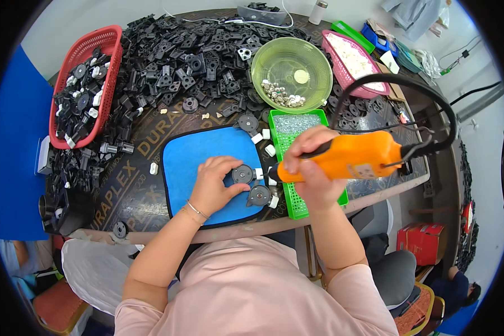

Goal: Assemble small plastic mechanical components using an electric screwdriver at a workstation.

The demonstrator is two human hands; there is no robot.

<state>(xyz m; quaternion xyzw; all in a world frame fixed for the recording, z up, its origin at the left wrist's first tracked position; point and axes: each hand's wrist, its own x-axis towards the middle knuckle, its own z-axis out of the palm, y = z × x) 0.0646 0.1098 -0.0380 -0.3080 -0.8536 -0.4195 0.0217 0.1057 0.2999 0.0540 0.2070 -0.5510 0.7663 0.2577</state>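
Note:
My right hand (317, 168) is wrapped round an orange electric screwdriver (369, 154), held level with its black nose pointing left. My left hand (211, 182) has thumb and fingers curved about a round black plastic part (242, 174), holding it on the blue mat (193, 151). That part has a small white block (259, 173) at its right side, close to the screwdriver's nose. Just below it lies a second round black part (259, 195) with a white block. Another round black part (247, 122) rests at the mat's upper right corner. The screwdriver's tip is hard to make out.
A green tray (296, 201) of screws lies right of the mat. Behind it stands a green colander (291, 53) with metal pieces. A red basket (117, 67) of parts is at left, a pink basket (369, 92) at right. Loose black parts (173, 61) pile up behind. A thick black cable (451, 115) loops at right.

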